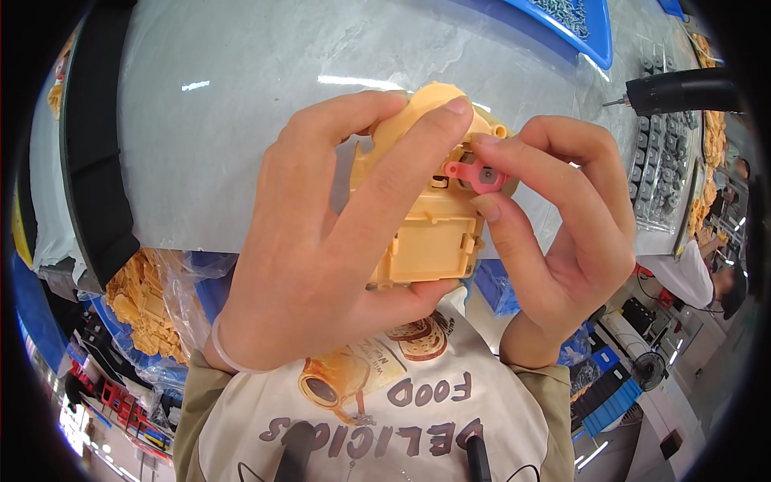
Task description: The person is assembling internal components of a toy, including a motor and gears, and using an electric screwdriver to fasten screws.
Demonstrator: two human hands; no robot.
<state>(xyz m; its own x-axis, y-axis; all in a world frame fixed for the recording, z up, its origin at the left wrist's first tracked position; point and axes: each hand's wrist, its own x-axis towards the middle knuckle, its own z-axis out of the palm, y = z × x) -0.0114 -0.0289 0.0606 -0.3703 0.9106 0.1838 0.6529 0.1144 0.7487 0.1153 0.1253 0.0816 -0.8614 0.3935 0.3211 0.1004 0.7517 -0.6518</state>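
My left hand (321,217) is wrapped round a yellow plastic housing (430,245), its thumb underneath and its fingers over the top and far side. The housing has a rounded upper end and a boxy, rectangular recess at its lower end. At the housing's right side, my right hand (562,201) pinches a small pink plastic part (482,174) between thumb and index finger. This part has a round body with a dark centre and a small ringed tab pointing left. It sits against the housing; whether it is seated there I cannot tell.
A blue tray of screws (598,40) stands at the far right. Below it, a black screwdriver (683,90) points left, near a clear tray of dark round parts (662,161). Yellow plastic pieces (144,309) fill a bagged bin at lower left. A black edge strip (92,161) borders the grey table (209,161).
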